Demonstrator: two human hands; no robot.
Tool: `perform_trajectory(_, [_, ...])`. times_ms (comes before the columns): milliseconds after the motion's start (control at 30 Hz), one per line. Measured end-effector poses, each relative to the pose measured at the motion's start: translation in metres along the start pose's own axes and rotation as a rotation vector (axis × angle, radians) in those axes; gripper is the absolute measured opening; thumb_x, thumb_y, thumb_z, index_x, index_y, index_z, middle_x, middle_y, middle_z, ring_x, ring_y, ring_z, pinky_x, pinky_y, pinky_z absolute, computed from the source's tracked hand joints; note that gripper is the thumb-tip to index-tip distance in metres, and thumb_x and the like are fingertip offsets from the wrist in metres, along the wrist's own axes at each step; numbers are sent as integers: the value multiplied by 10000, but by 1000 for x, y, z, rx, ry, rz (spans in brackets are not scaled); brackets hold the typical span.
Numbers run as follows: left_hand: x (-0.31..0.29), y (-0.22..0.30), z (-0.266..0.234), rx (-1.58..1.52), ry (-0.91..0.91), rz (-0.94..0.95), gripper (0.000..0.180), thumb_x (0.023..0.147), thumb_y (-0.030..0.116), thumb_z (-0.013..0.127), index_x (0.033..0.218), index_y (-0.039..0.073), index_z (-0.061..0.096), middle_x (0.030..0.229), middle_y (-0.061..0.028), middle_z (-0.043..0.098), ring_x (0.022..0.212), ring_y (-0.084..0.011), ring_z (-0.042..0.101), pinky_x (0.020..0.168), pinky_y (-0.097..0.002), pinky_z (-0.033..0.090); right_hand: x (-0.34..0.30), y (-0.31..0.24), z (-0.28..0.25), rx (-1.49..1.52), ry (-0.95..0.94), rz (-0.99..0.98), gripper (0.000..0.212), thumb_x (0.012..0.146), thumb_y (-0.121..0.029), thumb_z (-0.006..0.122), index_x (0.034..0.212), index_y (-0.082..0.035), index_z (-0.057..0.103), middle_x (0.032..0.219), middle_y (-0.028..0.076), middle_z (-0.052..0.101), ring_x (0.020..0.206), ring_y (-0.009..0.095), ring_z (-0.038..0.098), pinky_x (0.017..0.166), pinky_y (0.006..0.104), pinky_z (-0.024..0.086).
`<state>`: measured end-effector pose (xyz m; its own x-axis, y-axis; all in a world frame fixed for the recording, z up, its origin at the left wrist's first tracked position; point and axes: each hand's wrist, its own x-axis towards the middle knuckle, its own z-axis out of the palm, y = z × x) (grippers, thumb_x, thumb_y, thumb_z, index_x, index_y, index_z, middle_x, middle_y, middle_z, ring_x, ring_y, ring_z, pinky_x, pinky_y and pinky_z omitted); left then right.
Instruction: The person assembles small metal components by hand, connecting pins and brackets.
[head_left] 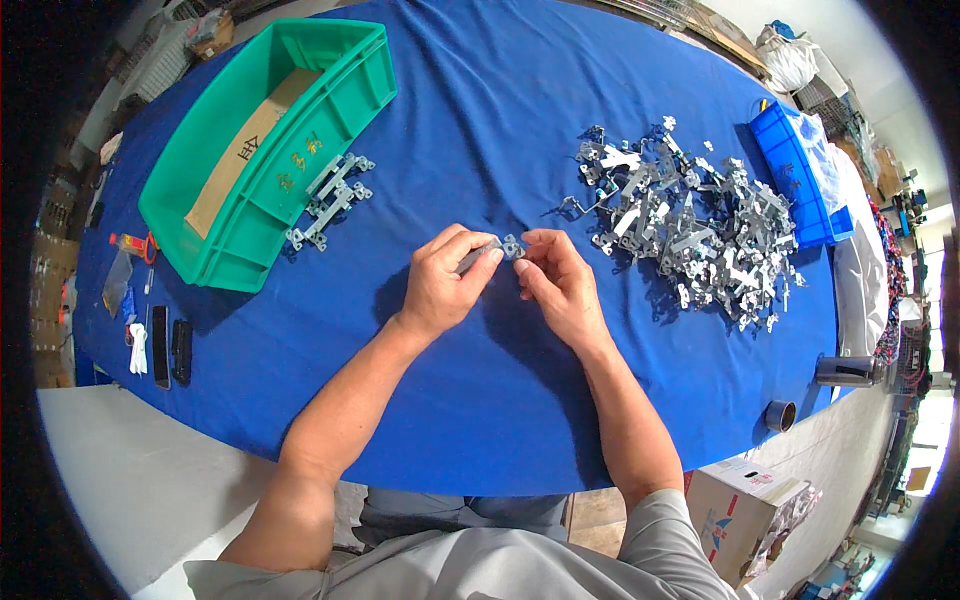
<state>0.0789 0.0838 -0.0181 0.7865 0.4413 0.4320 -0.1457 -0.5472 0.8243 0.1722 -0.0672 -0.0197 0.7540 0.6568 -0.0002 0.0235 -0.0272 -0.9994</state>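
Observation:
Over the middle of the blue cloth, my left hand (pixel 447 279) is closed around a small grey metal bracket (pixel 511 246). Its tabbed end, with holes in it, sticks out toward my right hand (pixel 560 285). The thumb and fingers of that hand pinch at this end, partly hiding it. On the right lies a big loose heap of similar metal brackets (pixel 690 235), tangled together. To the left, several more brackets (pixel 330 200) lie in a small row against the side of a green plastic bin (pixel 335 120).
A cardboard strip (pixel 250 150) lies inside the green bin. Behind the heap stands a blue plastic bin (pixel 800 180) with clear plastic film. A dark cup (pixel 845 371) and a tape roll (pixel 780 415) sit by the right edge. Dark cases (pixel 181 351) lie at the left edge.

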Motion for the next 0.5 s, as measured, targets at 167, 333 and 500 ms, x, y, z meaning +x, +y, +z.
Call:
perform_trajectory(167, [-1,0,-1,26,-22,68,93,851,63,718,923,8,698,824,-108,673,714,-238,674,616,-337,517,3,12,-8,-48,-102,-1,134,968,-82,633,1081,-15,608,824,26,614,646,75,547,566,241,475])
perform_trajectory(333, [0,-2,-1,-2,-36,61,92,846,63,721,915,5,698,818,-103,668,706,-227,667,615,-331,511,5,6,-1,292,96,-88,96,986,-106,615,1001,-13,632,865,2,634,639,59,514,556,221,447])
perform_trajectory(500, [0,-2,-3,-23,42,2,87,874,71,713,922,2,690,792,-65,639,676,-145,600,595,-291,466,2,1,-8,61,-16,128,160,998,-152,603,1029,-6,662,839,-3,653,659,63,548,576,225,454])
